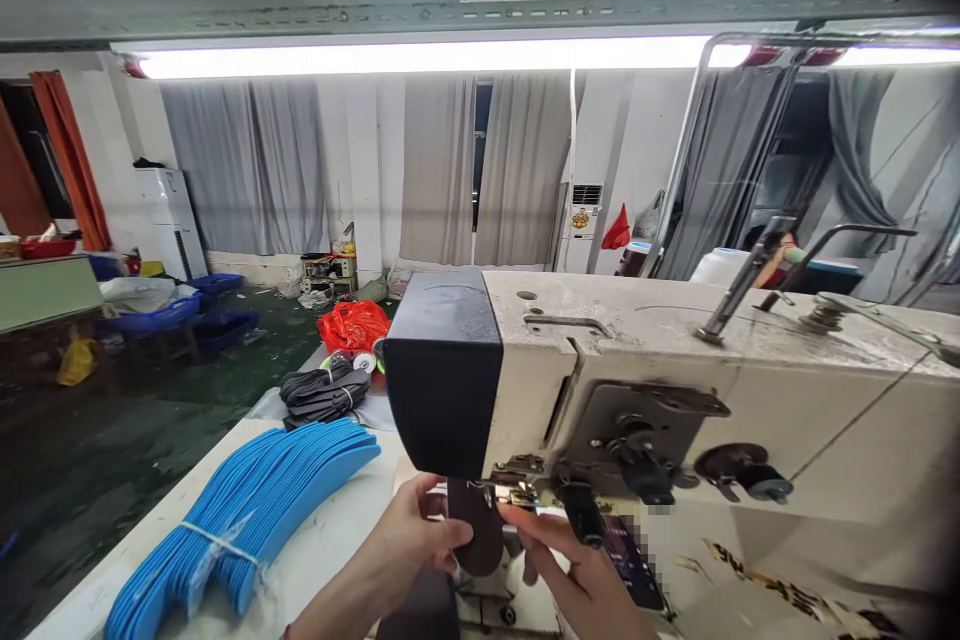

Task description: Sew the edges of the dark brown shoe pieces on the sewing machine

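A dark, flat piece with a rounded end [478,542] stands under the head of a white sewing machine [675,350], by the needle and presser foot [517,492]. My left hand [412,535] is closed on its left side, thumb across the front and fingers behind. From the other side comes my right hand [566,560], its index finger stretched to the piece's right edge beside the presser foot. The right thumb is apart from that finger, while the remaining fingers are mostly hidden. A black cover [444,375] on the machine's end hides the top of the piece.
A tied bundle of blue curved pieces [255,500] lies on the white table [367,510] at left. Behind it are bundled black pieces [324,392] and a red plastic bag [354,325]. A phone [634,560], partly pixelated, lies under the machine arm. Thread guides [739,295] rise at right.
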A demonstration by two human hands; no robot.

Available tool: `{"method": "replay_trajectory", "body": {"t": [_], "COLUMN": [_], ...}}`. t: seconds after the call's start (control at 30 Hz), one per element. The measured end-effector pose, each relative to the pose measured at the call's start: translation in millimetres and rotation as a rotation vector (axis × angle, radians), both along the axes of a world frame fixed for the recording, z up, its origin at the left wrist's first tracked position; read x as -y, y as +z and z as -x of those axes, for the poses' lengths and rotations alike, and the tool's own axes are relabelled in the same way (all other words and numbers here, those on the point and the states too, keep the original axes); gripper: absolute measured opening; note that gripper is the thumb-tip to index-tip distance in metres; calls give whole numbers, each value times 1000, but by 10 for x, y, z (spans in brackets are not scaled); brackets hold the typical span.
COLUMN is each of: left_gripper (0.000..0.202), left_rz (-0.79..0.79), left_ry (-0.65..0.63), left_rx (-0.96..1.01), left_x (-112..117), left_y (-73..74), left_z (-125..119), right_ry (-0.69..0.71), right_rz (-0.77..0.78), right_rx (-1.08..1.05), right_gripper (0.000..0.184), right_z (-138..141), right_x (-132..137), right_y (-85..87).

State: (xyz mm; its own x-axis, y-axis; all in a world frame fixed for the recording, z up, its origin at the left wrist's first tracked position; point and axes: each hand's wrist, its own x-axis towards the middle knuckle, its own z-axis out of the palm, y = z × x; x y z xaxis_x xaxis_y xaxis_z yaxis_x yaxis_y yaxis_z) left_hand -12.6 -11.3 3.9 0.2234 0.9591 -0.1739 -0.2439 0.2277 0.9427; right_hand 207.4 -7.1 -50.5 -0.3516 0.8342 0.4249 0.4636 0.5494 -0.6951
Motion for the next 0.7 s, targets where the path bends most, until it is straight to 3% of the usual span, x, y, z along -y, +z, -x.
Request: {"method": "replay_trajectory", "body": {"t": [0.1,0.27,0.47,0.53,0.7], "left_gripper": [34,34,41,37,32], "left_rz": [-24,-36,97,125,65], "left_ry": [84,248,501,480,255], "left_rx": [39,197,389,369,222], "left_x": [-39,37,179,231,493], "left_y": [-62,-169,-329,-378,-388], "left_z": [-34,-183,-459,-528,-534], "right_ry": [-76,-39,-52,-62,-67], "right_rz": [-16,-8,-35,-53,-77], "right_rx": [52,34,-17,-22,-11], "right_gripper": [41,40,38,37,36], "right_z": [-27,-4,67,79,83], "right_x": [3,4,35,51,70], "right_y": [-48,-10,122,152,167]}}
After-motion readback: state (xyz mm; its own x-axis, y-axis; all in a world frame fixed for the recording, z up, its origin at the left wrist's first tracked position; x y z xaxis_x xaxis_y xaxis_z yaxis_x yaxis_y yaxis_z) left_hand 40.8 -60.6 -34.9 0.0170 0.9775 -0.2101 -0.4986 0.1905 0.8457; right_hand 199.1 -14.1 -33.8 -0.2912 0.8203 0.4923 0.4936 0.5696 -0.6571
